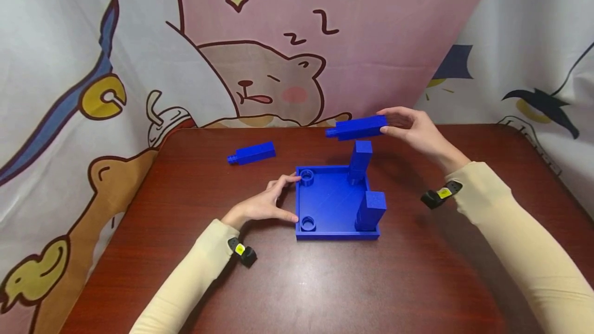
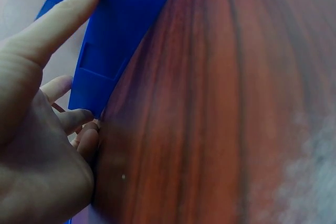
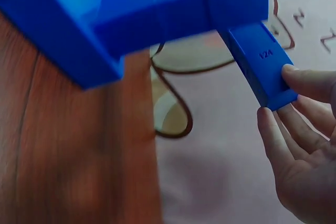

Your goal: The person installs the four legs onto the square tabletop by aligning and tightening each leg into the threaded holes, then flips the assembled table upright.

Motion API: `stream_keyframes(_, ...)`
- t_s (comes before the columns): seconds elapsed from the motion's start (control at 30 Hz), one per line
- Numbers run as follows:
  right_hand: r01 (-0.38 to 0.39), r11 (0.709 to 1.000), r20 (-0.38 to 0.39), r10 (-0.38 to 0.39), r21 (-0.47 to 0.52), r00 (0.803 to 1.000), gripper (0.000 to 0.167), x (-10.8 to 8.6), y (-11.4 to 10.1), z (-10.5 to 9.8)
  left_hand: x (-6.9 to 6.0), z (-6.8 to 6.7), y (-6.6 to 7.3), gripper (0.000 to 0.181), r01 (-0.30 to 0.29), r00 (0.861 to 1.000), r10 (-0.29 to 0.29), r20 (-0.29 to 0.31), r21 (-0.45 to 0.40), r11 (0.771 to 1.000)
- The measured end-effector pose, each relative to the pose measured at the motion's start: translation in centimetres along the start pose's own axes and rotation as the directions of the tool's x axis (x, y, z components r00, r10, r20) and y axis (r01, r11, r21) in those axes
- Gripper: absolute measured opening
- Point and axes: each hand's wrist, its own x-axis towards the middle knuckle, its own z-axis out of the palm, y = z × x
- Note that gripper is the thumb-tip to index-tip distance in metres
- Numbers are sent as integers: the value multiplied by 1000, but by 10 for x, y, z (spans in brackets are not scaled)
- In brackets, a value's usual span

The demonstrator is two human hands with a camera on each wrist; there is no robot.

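A square blue tray (image 1: pixel 328 202) with a low rim lies on the table. The left hand (image 1: pixel 264 206) touches its left wall, thumb near the front corner and fingertips near the back one. Beside that wall are two round threaded sockets, one at the back (image 1: pixel 307 178) and one in front (image 1: pixel 308 224). On the tray's right side two square blue legs stand upright, a back one (image 1: pixel 361 161) and a front one (image 1: pixel 372 210). Above the back leg, the right hand (image 1: pixel 416 127) pinches a third blue leg (image 1: pixel 361 127) by its blunt end, narrow tip pointing left. That leg is marked "V24" in the right wrist view.
Another blue leg (image 1: pixel 255 153) lies on the wooden table (image 1: pixel 287 287), behind the left hand, its narrow tip to the left. A printed cloth (image 1: pixel 362 40) hangs along the table's back edge and sides. Each wrist wears a small black camera.
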Motion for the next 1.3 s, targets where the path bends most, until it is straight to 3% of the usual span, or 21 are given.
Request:
stream_keyframes(0.2,80,996,31,-81,32,996,38,5,-18,13,0,0,0,90,0,1000,0,-4,2,1000)
stream_keyframes(0.77,156,988,138,-153,-10,979,34,13,-50,48,-1,0,-1,89,-2,1000,2,0,3,1000)
stream_keyframes(1.3,234,958,233,-193,-164,953,33,18,-59,70,0,1,-1,88,-10,1000,9,-8,-7,1000)
